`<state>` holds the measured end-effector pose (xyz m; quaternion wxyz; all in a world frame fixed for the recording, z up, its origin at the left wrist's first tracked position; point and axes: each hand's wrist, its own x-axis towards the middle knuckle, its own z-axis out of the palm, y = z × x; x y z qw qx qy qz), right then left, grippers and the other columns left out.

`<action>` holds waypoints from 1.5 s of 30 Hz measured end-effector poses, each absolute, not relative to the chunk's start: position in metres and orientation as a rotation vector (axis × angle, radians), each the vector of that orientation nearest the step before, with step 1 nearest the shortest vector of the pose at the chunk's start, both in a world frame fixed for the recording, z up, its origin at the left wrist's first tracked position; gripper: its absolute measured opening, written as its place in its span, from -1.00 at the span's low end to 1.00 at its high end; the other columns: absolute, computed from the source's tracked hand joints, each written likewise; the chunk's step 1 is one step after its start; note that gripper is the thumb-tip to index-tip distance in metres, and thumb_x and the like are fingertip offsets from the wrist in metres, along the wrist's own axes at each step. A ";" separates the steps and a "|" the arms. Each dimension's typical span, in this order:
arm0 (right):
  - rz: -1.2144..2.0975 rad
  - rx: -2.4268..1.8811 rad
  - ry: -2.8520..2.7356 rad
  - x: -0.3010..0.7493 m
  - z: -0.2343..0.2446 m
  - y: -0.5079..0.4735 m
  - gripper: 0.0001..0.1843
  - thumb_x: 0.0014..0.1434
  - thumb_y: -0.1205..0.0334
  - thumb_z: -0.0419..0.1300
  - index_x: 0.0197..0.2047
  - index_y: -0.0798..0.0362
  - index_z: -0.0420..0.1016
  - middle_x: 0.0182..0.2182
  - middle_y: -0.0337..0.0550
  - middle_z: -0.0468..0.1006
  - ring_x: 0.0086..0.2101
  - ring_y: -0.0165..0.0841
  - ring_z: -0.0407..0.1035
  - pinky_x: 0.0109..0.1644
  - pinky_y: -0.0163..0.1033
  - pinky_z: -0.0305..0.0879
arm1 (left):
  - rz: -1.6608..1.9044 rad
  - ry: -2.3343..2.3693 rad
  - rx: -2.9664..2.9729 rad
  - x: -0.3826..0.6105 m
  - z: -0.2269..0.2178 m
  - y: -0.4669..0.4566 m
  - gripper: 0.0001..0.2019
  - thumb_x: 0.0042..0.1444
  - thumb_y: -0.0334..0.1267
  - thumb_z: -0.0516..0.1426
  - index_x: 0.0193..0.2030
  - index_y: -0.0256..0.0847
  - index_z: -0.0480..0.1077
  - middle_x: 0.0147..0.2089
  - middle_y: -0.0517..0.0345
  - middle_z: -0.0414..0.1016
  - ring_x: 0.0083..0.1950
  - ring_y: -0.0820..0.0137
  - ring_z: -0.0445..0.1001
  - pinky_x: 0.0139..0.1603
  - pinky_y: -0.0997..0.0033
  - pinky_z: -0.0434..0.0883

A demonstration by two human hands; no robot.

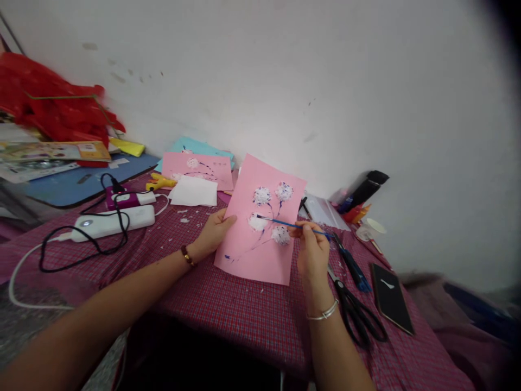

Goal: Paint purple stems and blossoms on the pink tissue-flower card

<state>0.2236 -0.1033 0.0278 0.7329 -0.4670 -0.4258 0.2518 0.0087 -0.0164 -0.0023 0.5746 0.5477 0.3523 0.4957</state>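
Observation:
A sheet of pink paper is tilted up off the table, with several white and purple puffs and painted purple stems on it. My left hand grips the sheet at its left edge, thumb on the front and the other fingers partly hidden. In my right hand is a thin blue paintbrush, pinched between thumb and fingers. The brush tip is at the lower left white puff; whether it touches I cannot tell.
Black-handled scissors, a utility knife and a phone lie to the right. A white power strip with cables is at left. Behind are white paper, another pink sheet and a yellow tool. A wall stands behind.

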 end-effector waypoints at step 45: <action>0.672 -1.153 -1.161 0.251 0.042 -0.115 -0.87 0.15 0.16 0.19 -0.35 0.03 0.49 -0.50 -0.23 0.52 -0.58 -0.48 0.22 -0.51 -0.33 0.11 | 0.931 0.752 1.008 0.000 -0.002 -0.002 -0.78 -0.07 -0.31 0.26 -0.25 -0.35 0.46 -0.37 0.06 0.57 -0.49 0.46 0.46 -0.46 0.47 0.38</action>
